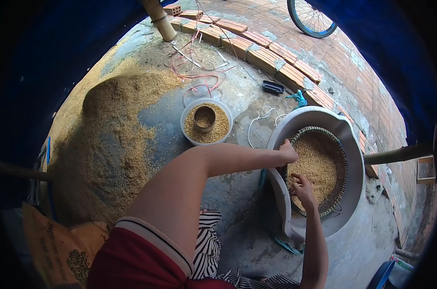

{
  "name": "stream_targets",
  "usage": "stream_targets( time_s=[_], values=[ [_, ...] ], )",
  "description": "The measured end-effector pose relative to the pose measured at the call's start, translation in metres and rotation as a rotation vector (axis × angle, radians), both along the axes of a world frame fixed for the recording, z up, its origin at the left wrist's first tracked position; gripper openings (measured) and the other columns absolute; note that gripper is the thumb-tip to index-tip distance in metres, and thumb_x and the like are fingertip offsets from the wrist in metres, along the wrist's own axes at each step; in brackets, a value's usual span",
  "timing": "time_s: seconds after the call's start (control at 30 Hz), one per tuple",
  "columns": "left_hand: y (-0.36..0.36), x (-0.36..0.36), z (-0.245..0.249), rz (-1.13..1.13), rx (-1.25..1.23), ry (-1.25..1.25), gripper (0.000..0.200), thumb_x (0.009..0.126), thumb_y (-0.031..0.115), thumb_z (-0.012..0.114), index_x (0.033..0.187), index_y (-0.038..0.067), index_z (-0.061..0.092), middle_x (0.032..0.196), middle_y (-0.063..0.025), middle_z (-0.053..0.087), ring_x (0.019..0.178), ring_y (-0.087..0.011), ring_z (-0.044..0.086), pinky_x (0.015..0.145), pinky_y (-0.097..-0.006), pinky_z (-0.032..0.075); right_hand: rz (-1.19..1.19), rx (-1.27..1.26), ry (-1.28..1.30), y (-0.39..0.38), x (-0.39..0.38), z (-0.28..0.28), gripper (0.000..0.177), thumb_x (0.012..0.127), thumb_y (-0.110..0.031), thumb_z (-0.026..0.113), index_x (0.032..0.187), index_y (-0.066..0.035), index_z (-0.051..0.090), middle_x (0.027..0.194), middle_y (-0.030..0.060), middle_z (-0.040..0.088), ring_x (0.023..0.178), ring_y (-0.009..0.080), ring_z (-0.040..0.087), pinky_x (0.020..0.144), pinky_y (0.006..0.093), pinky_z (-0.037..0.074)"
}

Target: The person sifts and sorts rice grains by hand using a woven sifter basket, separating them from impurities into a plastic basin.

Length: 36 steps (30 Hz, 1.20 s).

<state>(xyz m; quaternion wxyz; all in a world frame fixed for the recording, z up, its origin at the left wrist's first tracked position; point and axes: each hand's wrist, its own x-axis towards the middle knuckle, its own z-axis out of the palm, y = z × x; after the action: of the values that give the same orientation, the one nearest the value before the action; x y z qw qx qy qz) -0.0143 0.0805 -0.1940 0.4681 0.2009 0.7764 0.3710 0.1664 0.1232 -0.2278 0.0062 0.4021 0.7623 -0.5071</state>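
A round woven basket (345,185) filled with golden grain (319,166), which looks like unhusked rice, sits inside a large grey plastic tub (355,164). My left hand (288,152) is closed on the basket's rim at its upper left side. Just over the grain, near the basket's lower left, is my right hand (302,189), its fingers bent but apart with nothing visible in them. Left of the tub stands a white bucket (183,120) of the same grain. A round metal can (205,118) rests on the grain in that bucket.
A wide grain heap (117,111) covers the floor at left, with an orange printed sack (59,245) below it. Red bricks (257,53) form a curved border behind. Pink string (199,79), a black plastic tray (273,87) and a bicycle wheel (314,19) lie beyond.
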Motion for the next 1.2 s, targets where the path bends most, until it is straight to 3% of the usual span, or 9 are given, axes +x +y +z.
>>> stream_targets(
  time_s=[0.1,0.3,0.33,0.5,0.67,0.8,0.9,0.97,1.2],
  values=[
    [-0.001,0.000,0.001,-0.009,-0.002,-0.004,0.060,0.075,0.011,0.054,0.125,0.001,0.023,0.113,-0.0264,0.048,0.107,-0.0348,0.049,0.088,-0.0378,0.040,-0.067,-0.284,0.088,-0.001,0.007,-0.001,0.033,0.077,-0.003,0.044,0.109,0.000,0.052,0.090,0.0123,0.058,0.070,0.0164,0.058,0.057,0.0272,0.047],
    [0.001,-0.001,0.002,0.008,-0.011,-0.015,0.061,0.072,0.009,0.056,0.123,0.000,0.024,0.113,-0.0242,0.048,0.108,-0.0341,0.048,0.091,-0.0378,0.039,-0.037,0.663,-0.255,0.041,0.057,-0.029,0.044,0.073,-0.008,0.049,0.116,-0.003,0.046,0.105,0.0236,0.049,0.094,0.0357,0.051,0.082,0.0417,0.042],
    [-0.001,-0.003,0.003,-0.053,-0.026,-0.026,0.066,0.077,0.012,0.051,0.132,0.002,0.015,0.118,-0.0263,0.045,0.111,-0.0338,0.046,0.091,-0.0375,0.038,-0.134,0.623,-0.375,0.038,0.059,-0.024,0.048,0.071,-0.011,0.050,0.119,-0.004,0.043,0.116,0.0278,0.039,0.108,0.0422,0.040,0.089,0.0469,0.035],
    [0.001,-0.002,0.003,-0.046,-0.024,0.002,0.063,0.076,0.011,0.050,0.130,0.002,0.018,0.115,-0.0260,0.047,0.108,-0.0339,0.048,0.089,-0.0371,0.040,-0.020,0.488,-0.664,0.003,0.032,-0.007,0.056,0.070,-0.016,0.054,0.122,-0.004,0.038,0.116,0.0296,0.041,0.107,0.0436,0.041,0.092,0.0456,0.035],
    [0.001,-0.002,0.004,0.007,-0.035,-0.033,0.060,0.073,0.007,0.055,0.124,0.001,0.025,0.116,-0.0247,0.047,0.110,-0.0338,0.048,0.091,-0.0376,0.040,0.107,0.247,0.045,-0.015,-0.008,0.001,0.045,0.071,-0.011,0.057,0.115,-0.002,0.048,0.104,0.0243,0.055,0.102,0.0366,0.050,0.089,0.0372,0.039],
    [-0.001,0.000,0.002,-0.010,-0.006,0.015,0.060,0.076,0.009,0.049,0.128,0.001,0.021,0.114,-0.0267,0.048,0.107,-0.0345,0.049,0.087,-0.0369,0.041,0.133,0.189,0.125,-0.003,-0.005,-0.025,0.044,0.074,-0.001,0.048,0.118,-0.003,0.047,0.099,0.0196,0.056,0.084,0.0235,0.056,0.072,0.0339,0.045],
    [0.004,-0.001,-0.005,-0.017,-0.034,0.005,0.061,0.076,0.009,0.049,0.129,0.001,0.019,0.115,-0.0271,0.047,0.107,-0.0351,0.049,0.088,-0.0372,0.041,0.101,0.210,0.031,0.021,0.015,-0.040,0.044,0.073,-0.004,0.050,0.117,-0.004,0.048,0.103,0.0202,0.055,0.076,0.0250,0.057,0.068,0.0341,0.046],
    [0.005,-0.001,-0.010,-0.018,-0.035,0.012,0.061,0.076,0.009,0.049,0.129,0.000,0.019,0.114,-0.0271,0.047,0.107,-0.0352,0.049,0.088,-0.0373,0.041,-0.031,0.369,-0.235,0.031,0.028,-0.023,0.042,0.072,-0.008,0.054,0.113,-0.003,0.050,0.114,0.0267,0.047,0.110,0.0363,0.043,0.092,0.0360,0.036],
    [0.006,-0.001,-0.006,0.008,-0.014,-0.002,0.061,0.075,0.009,0.051,0.127,0.000,0.020,0.115,-0.0270,0.047,0.108,-0.0351,0.048,0.088,-0.0372,0.041,-0.330,0.620,-0.449,0.026,0.030,-0.038,0.048,0.070,-0.011,0.053,0.117,-0.004,0.048,0.119,0.0296,0.037,0.111,0.0417,0.037,0.093,0.0414,0.032]
  ],
)
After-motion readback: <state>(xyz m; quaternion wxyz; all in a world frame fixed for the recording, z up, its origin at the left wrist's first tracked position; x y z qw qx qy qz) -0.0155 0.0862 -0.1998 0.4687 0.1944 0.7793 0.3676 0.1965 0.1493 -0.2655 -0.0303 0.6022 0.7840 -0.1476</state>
